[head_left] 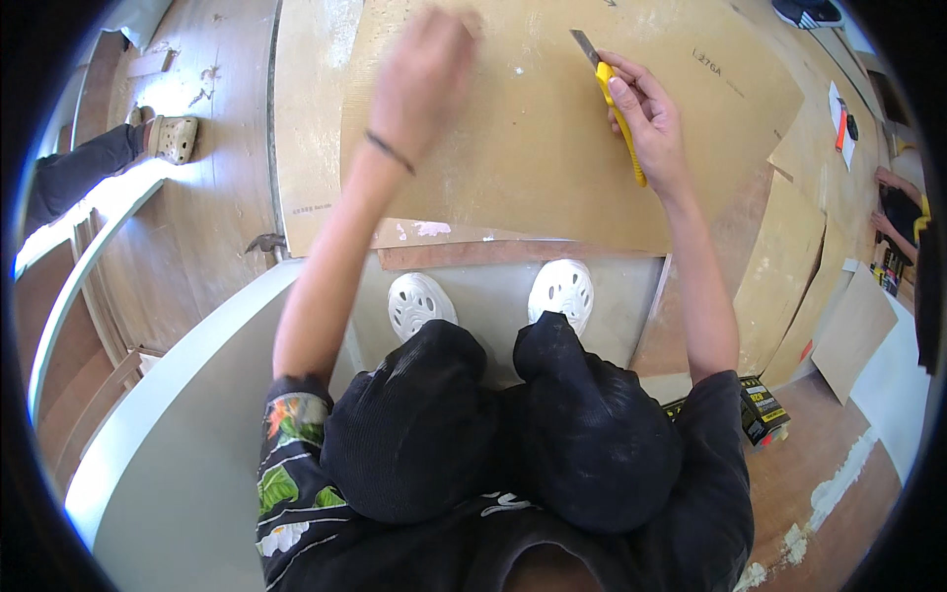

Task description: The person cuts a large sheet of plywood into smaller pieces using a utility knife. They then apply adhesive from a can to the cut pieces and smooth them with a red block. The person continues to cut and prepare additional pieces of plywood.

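In my right hand (651, 128) is a yellow utility knife (631, 138), gripped between thumb and fingers. Its metal blade (584, 44) is out and points up and to the left. My left hand (424, 69), with a dark band at the wrist, is smeared by motion over the upper left part of a large tan board (533, 187), and its fingers cannot be made out. The board lies flat in front of my feet, and the knife is held above it.
A hammer (266, 243) lies left of the board. A white curved panel (168, 395) stands beside my left knee. Another person's foot in a clog (173, 139) is at the far left; a person's hands (893, 202) show far right. A black box (762, 409) sits by my right elbow.
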A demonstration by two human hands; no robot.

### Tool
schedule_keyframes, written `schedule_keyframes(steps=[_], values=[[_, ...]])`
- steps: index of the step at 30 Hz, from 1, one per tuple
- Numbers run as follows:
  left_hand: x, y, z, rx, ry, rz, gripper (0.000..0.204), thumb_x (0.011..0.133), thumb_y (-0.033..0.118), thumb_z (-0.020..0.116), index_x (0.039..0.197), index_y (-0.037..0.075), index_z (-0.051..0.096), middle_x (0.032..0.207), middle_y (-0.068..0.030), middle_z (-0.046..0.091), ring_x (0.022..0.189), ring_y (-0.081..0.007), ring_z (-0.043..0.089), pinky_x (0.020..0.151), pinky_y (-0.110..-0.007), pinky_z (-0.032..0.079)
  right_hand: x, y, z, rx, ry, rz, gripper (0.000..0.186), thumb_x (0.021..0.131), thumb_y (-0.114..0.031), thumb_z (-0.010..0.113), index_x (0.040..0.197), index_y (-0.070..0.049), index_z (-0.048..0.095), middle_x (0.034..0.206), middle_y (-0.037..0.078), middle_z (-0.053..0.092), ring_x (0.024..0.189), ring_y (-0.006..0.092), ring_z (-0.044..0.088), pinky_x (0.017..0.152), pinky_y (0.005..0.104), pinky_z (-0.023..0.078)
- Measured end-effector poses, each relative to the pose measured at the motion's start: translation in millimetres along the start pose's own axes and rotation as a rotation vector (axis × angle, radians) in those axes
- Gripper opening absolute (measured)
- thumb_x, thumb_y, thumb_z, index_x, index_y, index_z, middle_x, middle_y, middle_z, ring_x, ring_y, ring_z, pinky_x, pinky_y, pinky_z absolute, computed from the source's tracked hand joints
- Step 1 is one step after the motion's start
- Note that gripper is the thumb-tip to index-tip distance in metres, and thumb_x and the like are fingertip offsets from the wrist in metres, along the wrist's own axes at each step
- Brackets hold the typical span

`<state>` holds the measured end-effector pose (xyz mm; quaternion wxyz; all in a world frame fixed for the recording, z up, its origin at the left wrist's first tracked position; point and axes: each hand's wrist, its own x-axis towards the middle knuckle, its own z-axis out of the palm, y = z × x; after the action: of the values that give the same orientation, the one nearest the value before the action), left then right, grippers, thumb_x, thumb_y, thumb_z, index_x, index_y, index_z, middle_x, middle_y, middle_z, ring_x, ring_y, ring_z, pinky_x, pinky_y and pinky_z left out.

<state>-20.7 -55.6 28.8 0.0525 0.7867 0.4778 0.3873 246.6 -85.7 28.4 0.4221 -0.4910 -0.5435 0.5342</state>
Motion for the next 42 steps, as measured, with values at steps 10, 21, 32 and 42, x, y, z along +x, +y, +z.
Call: schedule_keyframes(steps=[10, 21, 32, 42], values=[[-39.3, 32.8, 7.1, 0.194, -0.161, 0.288, 0.018, 0.076, 0.010, 0.067, 0.094, 0.011, 0.068, 0.092, 0.0003, 0.061, 0.087, -0.0182, 0.061, 0.070, -0.031, 0.053, 2.2, -3.6, 2.3, 0.005, -0.014, -0.001, 0.033, 0.102, -0.027, 0.060, 0.130, -0.009, 0.064, 0.085, -0.005, 0.055, 0.070, 0.0030, 0.046, 0.060, 0.0185, 0.040], [-22.5, -0.6, 8.3, 0.378, -0.087, 0.186, 0.015, 0.082, 0.010, 0.058, 0.097, 0.009, 0.061, 0.094, -0.0059, 0.057, 0.093, -0.0245, 0.060, 0.072, -0.040, 0.051, 2.1, -5.4, 6.5, -0.087, -0.007, -0.005, 0.032, 0.101, -0.027, 0.061, 0.127, -0.008, 0.065, 0.090, -0.001, 0.057, 0.077, 0.0066, 0.052, 0.064, 0.0222, 0.045], [-14.1, -50.6, -52.8, 0.171, 0.050, -0.072, 0.046, 0.096, 0.030, 0.064, 0.139, 0.015, 0.053, 0.136, -0.0148, 0.054, 0.120, -0.0367, 0.055, 0.101, -0.043, 0.048, -12.1, -17.6, 31.7, -0.741, 0.085, -0.312, 0.030, 0.095, -0.025, 0.067, 0.123, -0.014, 0.067, 0.097, 0.009, 0.060, 0.081, 0.0249, 0.063, 0.073, 0.0358, 0.053], [-3.9, -10.2, -6.0, 0.507, -0.010, -0.266, 0.060, 0.094, 0.043, 0.066, 0.138, 0.004, 0.052, 0.135, -0.0209, 0.053, 0.122, -0.0413, 0.054, 0.102, -0.043, 0.046, -37.7, 4.2, 67.1, -0.671, 0.418, -0.262, 0.031, 0.093, -0.022, 0.069, 0.119, -0.006, 0.066, 0.100, 0.014, 0.062, 0.086, 0.0293, 0.063, 0.076, 0.0389, 0.052]])
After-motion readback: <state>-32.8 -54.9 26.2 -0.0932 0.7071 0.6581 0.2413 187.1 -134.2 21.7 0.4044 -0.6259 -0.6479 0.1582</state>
